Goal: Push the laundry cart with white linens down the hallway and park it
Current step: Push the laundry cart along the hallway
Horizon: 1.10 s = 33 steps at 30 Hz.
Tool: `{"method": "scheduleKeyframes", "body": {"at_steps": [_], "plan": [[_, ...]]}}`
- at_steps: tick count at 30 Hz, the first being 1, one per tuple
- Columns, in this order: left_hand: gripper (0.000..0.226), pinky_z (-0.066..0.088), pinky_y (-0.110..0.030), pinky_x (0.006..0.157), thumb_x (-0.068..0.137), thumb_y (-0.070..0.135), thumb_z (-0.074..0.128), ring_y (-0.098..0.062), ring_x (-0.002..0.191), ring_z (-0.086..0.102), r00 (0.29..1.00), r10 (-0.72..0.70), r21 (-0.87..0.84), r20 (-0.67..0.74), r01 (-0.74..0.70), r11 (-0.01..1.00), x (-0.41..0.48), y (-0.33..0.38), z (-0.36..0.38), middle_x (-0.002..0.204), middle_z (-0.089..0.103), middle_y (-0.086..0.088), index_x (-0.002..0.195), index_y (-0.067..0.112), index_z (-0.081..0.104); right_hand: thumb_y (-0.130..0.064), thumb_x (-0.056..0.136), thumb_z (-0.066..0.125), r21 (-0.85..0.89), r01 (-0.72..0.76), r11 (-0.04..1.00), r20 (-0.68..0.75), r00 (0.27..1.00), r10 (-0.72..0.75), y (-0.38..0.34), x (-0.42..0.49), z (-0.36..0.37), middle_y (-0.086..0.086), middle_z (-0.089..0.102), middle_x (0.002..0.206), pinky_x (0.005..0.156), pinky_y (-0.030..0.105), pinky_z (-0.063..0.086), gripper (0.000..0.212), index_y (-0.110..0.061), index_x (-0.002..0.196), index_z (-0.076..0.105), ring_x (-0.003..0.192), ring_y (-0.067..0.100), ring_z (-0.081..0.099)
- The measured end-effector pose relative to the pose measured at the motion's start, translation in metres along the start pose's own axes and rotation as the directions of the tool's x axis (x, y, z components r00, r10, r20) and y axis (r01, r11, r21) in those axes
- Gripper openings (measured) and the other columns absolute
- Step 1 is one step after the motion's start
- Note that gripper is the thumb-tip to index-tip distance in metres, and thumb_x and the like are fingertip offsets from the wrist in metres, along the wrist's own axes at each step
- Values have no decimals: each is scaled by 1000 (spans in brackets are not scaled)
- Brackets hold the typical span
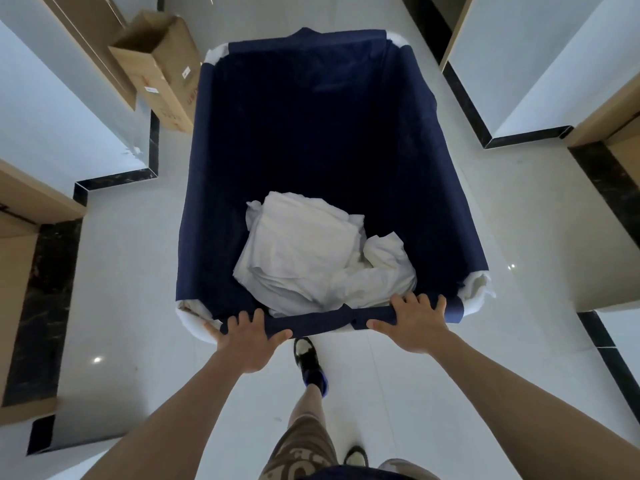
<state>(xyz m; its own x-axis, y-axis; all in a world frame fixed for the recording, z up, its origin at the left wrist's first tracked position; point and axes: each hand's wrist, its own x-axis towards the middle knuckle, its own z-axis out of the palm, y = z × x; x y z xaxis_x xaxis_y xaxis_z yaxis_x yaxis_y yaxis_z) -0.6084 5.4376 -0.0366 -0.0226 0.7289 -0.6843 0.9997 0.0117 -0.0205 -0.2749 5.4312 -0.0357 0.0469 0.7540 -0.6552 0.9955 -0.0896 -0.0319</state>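
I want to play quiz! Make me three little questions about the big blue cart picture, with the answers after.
1. True or false: both hands grip the near rim of the laundry cart.
2. Which side of the cart is the open cardboard box on: A) the person's left, B) the person's right?
3. Fill in: the white linens lie at the cart's ____ end, by the hands.

Key
1. True: the left hand and the right hand each hold the rim.
2. A.
3. near.
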Motion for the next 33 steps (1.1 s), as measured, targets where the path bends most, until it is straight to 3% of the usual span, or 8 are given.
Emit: {"method": "scheduleKeyframes", "body": {"at_steps": [6, 12, 21, 26, 33], "plan": [[102, 21, -67, 113, 77, 87, 2, -34, 133, 37, 1000, 6, 24, 18, -7, 1000, 79, -15, -71, 145, 40, -10, 149, 19, 27, -90, 82, 19, 17, -19, 1000, 40, 999, 19, -23, 74, -65, 4, 37, 153, 117, 66, 7, 93, -25, 146, 36, 140, 33, 30], [92, 24, -66, 113, 84, 84, 11, -32, 130, 40, 1000, 16, 50, -9, -15, 999, 150, -21, -135, 141, 44, -9, 145, 19, 31, -91, 81, 18, 3, -15, 1000, 40, 999, 15, -38, 150, -125, 4, 37, 153, 116, 67, 7, 94, -24, 145, 37, 140, 34, 30], [96, 18, -66, 115, 84, 87, 14, -35, 137, 34, 999, -12, 23, 36, 12, 1000, 262, 1, -238, 148, 38, -11, 151, 19, 23, -90, 82, 17, -11, 18, 1000, -11, 1000, -18, -32, 266, -223, 4, 43, 146, 115, 67, 10, 90, -23, 138, 41, 135, 34, 35], [93, 17, -69, 114, 83, 87, 14, -33, 135, 37, 1000, -29, 2, -1, 29, 1000, 323, 20, -299, 145, 42, -7, 146, 20, 30, -90, 82, 15, -35, 48, 998, -35, 998, -49, -23, 340, -286, 4, 44, 145, 115, 67, 11, 88, -23, 133, 42, 135, 33, 36], [92, 16, -67, 114, 82, 89, 16, -31, 137, 35, 997, -76, -48, -2, 76, 996, 407, 45, -384, 148, 40, -2, 145, 23, 33, -93, 77, 11, -33, 66, 997, -11, 998, -66, -14, 440, -374, 5, 39, 152, 116, 68, 7, 102, -21, 145, 36, 139, 34, 32]]}}
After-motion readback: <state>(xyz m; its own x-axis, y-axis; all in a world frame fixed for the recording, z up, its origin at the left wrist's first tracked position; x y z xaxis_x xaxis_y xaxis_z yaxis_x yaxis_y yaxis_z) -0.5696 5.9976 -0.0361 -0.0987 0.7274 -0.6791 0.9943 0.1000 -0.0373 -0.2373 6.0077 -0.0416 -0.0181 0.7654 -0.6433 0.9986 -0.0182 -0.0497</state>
